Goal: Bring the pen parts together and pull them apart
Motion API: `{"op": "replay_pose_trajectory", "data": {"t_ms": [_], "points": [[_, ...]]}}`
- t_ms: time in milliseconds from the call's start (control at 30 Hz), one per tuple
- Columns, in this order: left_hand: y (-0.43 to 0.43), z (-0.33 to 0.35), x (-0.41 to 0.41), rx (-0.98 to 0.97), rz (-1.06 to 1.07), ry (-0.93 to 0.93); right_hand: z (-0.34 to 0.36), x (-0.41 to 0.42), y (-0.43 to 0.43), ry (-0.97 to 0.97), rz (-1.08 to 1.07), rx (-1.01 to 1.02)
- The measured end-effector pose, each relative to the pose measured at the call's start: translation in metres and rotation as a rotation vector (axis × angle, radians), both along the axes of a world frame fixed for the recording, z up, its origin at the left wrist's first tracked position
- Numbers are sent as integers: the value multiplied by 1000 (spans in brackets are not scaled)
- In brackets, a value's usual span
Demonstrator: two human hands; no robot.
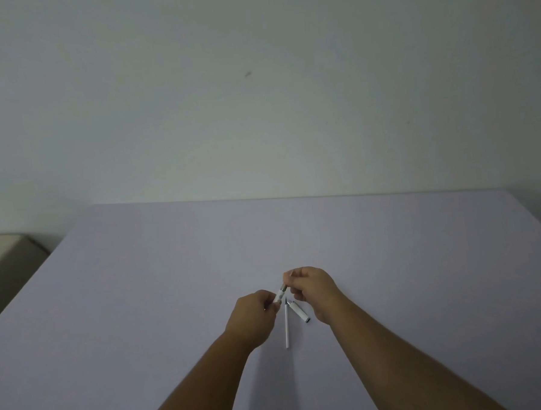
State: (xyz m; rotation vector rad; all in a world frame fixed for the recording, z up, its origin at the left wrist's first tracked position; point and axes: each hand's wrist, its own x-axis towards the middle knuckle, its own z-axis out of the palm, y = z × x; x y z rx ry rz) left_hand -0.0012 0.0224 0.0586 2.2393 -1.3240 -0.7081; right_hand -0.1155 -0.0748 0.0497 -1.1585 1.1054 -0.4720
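A: Head view?
B: Left hand [256, 312] and right hand [311, 285] both pinch a short white pen barrel [281, 295] above the lilac table [172, 272].
A: Progress?
B: Seemingly partway: thin white refill [287, 326] and white cap [299, 311] lie apart beneath.

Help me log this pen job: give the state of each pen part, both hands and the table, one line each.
pen piece: white, short, held off the table, tilted, gripped at both ends.
left hand: pinches its lower end.
right hand: pinches its upper end.
thin white tube: lies flat, loose.
pen cap: lies flat beside the tube, off the pen.
table: covered in lilac.
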Motion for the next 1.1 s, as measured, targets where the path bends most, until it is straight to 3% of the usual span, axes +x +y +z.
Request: {"op": "replay_pose_trajectory", "data": {"t_ms": [100, 233, 433, 500, 633, 833, 1100], "points": [[0, 0, 1, 2, 4, 5, 3, 1, 0, -79, -10, 47], [0, 2, 0, -9, -3, 10, 1, 2, 3, 9, -4, 33], [1, 2, 1, -5, -4, 20, 2, 2, 4, -80, 10, 103], [1, 2, 0, -7, -9, 27, 1, 2, 4, -16, 24, 61], [2, 2, 2, -3, -2, 92, 4, 2, 0, -102, -122, -9], [4, 1, 1, 6, -15, 240, 8, 5, 0, -18, -77, -83], [12, -15, 5, 70, 23, 389, -7, 1, -19, -17, -398, -115]]}}
